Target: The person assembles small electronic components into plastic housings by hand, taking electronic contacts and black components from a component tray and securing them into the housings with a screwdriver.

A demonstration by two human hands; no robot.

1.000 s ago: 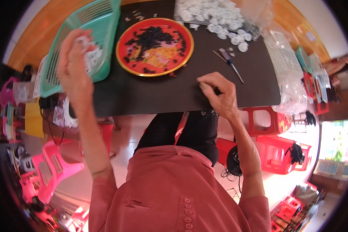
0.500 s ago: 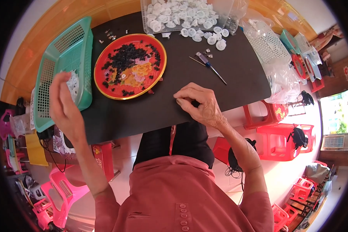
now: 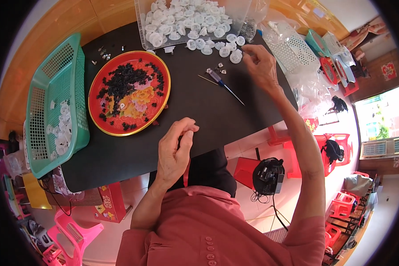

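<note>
My left hand (image 3: 175,148) is over the table's front edge, fingers curled in toward the thumb; whatever they hold, if anything, is hidden. At the far right, my right hand (image 3: 260,65) reaches to the loose white round plastic parts (image 3: 236,56), its fingers bent and a gap between them and the thumb. Between the hands lies a screwdriver (image 3: 226,87) with a clear handle and dark blade, a thin metal rod (image 3: 207,80) beside it. A red round tray (image 3: 133,130) with a gold rim holds many small black pieces (image 3: 126,80).
A green plastic basket (image 3: 78,99) with white parts (image 3: 63,133) in it stands at the left. At the back is a clear bin (image 3: 142,31) full of white round parts. Small metal bits (image 3: 105,55) lie behind the tray. Plastic bags and a white perforated basket (image 3: 292,48) are at the right.
My left hand has come from over the green basket to the table's front middle. My right hand has moved from there to the white parts at the far right. The view has shifted.
</note>
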